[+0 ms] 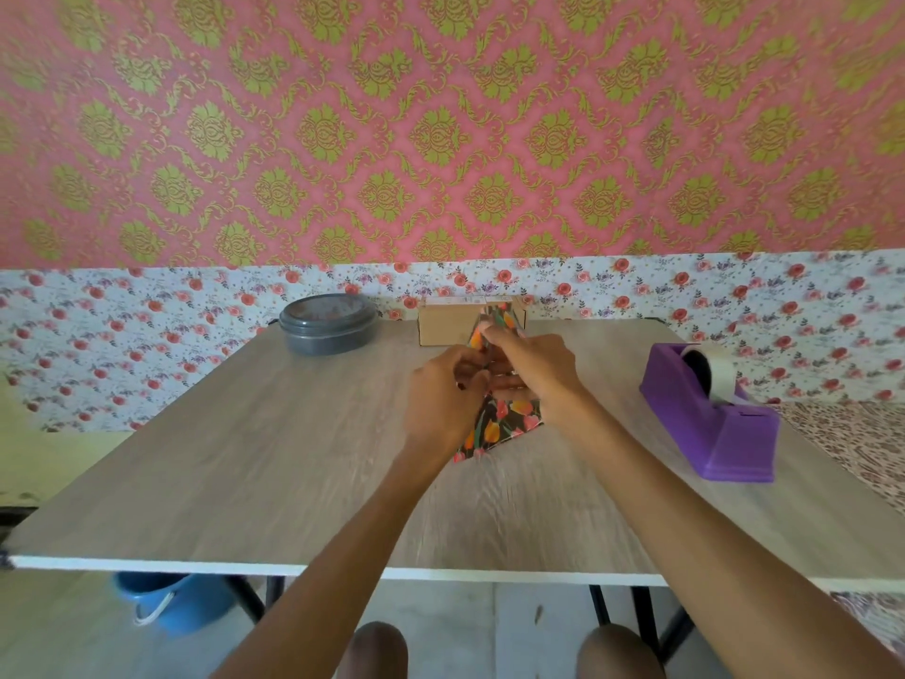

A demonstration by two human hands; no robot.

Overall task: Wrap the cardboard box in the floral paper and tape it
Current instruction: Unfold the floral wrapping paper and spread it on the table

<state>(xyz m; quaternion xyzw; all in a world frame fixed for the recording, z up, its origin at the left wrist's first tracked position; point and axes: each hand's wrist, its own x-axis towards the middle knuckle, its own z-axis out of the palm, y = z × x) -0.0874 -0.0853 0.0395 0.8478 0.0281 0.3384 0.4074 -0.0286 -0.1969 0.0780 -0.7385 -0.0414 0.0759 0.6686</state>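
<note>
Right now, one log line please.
left hand / right hand: holding floral paper | cardboard box: bare, behind | tape dispenser: untouched

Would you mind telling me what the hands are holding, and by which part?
Both the left hand and the right hand pinch the floral paper around its raised middle, above the corner lying on the table.

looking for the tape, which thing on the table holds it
The purple dispenser near the right edge, carrying the roll; the grey tin and cardboard box sit farther back.
</note>
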